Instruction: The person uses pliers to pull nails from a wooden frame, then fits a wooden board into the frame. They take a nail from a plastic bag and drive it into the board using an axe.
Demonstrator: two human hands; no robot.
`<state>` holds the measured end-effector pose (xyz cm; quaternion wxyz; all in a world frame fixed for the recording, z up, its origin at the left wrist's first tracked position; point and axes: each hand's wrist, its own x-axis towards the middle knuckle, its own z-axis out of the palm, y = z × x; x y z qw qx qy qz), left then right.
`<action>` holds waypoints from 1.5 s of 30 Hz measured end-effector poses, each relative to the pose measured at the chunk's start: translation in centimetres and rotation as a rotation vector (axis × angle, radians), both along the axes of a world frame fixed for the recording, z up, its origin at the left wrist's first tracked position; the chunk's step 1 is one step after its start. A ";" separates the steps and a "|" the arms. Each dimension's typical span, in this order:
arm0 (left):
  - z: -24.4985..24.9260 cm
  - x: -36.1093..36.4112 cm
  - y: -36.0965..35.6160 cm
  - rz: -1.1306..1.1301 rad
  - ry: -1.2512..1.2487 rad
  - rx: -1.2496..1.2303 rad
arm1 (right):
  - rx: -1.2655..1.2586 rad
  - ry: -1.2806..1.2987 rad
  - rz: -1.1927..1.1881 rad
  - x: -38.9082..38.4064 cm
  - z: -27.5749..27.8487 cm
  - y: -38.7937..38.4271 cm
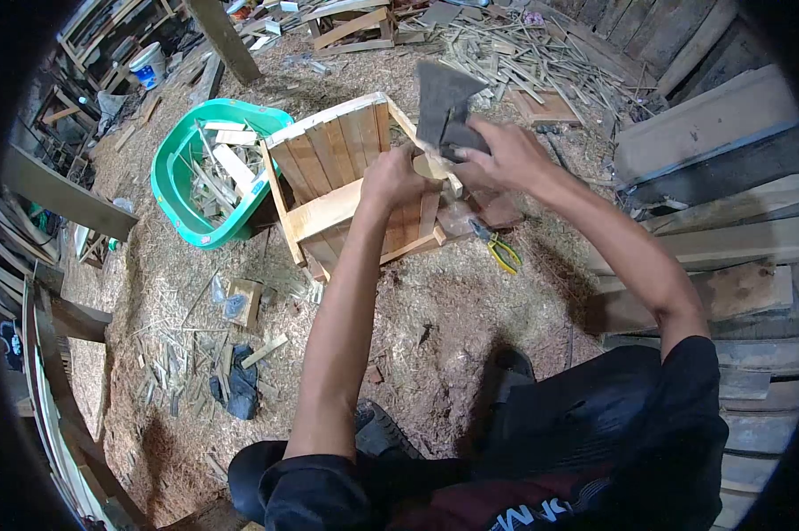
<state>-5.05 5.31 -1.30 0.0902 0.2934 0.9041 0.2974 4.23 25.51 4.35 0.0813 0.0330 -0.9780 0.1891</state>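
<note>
A wooden slatted frame (329,150), like a small crate or stool with a pale crossboard, stands tilted on the ground. My left hand (395,180) is closed at the frame's right side, by the end of the crossboard. What its fingers pinch is hidden. My right hand (510,155) grips a dark hatchet (444,97) close to its head, with the broad blade pointing up. The hatchet is just above and right of my left hand, over the frame's light wooden edge strip. Yellow-handled pliers (501,250) lie on the ground below the right hand.
Left of the frame stands a green plastic tub (165,181) with wood offcuts. Thin wood scraps (506,57) are heaped at the back. Boards (727,230) line the right side. A wood block (243,303) and black plastic (238,385) lie on the shavings-covered floor. A post (222,40) rises behind.
</note>
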 end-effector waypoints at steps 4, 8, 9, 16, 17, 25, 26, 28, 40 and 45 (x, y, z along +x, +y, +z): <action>-0.2 0.1 0.0 0.012 0.041 -0.005 | -0.104 0.111 -0.087 -0.3 1.3 -0.2; -0.1 0.0 0.0 0.016 0.010 -0.012 | 0.140 -0.066 0.003 0.5 -1.3 0.2; -0.1 0.1 0.0 0.004 0.004 -0.011 | 0.081 -0.046 0.019 0.6 -1.3 0.2; 0.3 0.4 -0.1 0.029 0.035 -0.021 | -0.057 0.101 -0.107 -0.8 1.1 0.4; 0.4 0.4 -0.1 0.027 0.035 -0.020 | -0.055 0.115 -0.099 -0.7 1.0 0.4; 0.2 0.4 0.1 0.024 0.023 -0.033 | -0.008 -0.084 -0.050 -0.3 0.4 0.6; 0.3 0.4 0.1 0.022 0.018 -0.027 | -0.045 -0.032 -0.071 -0.4 0.9 0.6; 0.2 0.3 0.0 0.022 0.009 -0.017 | -0.092 0.037 -0.056 -0.4 1.6 0.2; -0.3 0.1 0.0 0.039 0.046 -0.016 | -0.100 0.193 -0.064 -0.4 1.0 0.4; 0.0 -0.1 -0.1 -0.005 0.012 0.015 | 0.214 -0.052 0.083 0.3 -1.4 0.7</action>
